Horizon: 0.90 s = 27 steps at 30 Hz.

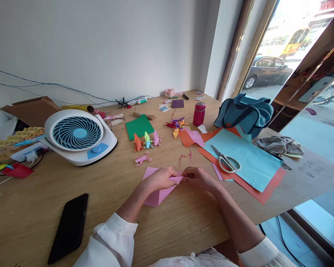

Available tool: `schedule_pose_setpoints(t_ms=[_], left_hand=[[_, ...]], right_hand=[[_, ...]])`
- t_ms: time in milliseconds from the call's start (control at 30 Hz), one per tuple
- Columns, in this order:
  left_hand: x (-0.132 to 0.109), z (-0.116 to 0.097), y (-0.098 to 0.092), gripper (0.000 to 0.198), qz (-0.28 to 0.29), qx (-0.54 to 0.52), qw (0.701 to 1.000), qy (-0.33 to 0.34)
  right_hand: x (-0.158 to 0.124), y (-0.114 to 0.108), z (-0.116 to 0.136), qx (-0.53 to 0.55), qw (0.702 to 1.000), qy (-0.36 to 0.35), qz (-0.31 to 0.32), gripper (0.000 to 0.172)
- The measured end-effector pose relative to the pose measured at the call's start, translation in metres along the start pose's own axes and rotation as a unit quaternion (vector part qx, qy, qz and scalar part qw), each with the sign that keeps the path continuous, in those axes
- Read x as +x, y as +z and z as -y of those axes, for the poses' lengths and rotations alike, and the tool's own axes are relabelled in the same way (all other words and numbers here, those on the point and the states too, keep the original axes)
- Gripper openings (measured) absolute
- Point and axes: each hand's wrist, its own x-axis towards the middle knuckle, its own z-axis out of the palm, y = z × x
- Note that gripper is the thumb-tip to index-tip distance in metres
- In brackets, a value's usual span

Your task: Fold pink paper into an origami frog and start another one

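Lying at the near middle of the table (114,200), the pink paper (163,195) is only partly folded: it shows a crease and a raised narrow flap, while much of it spreads flat. The left hand (163,178) rests over it with thumb and fingers closed on the flap, and the right hand (197,178) pinches the flap's right end, so both grips are narrow and the 2 hands almost meet. Judging by how broad and plain the sheet is, the folding looks early, with most of the shaping left. Just beyond lies a pink folded figure (142,159), and behind it stand 3 more, an orange figure (138,143), a green-and-blue figure (147,141) and an upright pink figure (156,138); these 4 look complete. For room, bare wood opens leftward as far as the black phone (69,227), and a strip of it runs down to the near table edge. The right side is tighter: a light blue sheet (257,159), with scissors (228,164) on top, overlies orange paper (264,194) that comes near the right forearm (235,213). Farther out, a white fan (78,133) bounds the left, while a teal bag (238,116) stands at the far right.
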Motion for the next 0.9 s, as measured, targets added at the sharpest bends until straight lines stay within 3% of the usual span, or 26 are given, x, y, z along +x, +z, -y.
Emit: schedule_pose_setpoints(t_ms=[200,433,600,900], left_hand=[[-0.006,0.012,0.001,0.022,-0.007,-0.050,0.998,0.029],[-0.018,0.023,-0.009,0.025,-0.037,-0.085,0.995,0.032],[-0.025,0.017,-0.018,0.027,-0.068,-0.038,0.994,0.076],[-0.034,0.008,-0.012,0.019,-0.125,-0.003,0.990,0.059]], right_hand=[[0.001,0.004,-0.006,0.029,0.999,-0.030,-0.013,0.026],[-0.004,-0.001,0.009,0.045,0.994,-0.085,-0.043,0.024],[-0.004,-0.005,0.015,0.056,0.991,-0.106,-0.054,0.020],[-0.004,-0.006,0.014,0.072,0.993,-0.075,-0.056,0.028]])
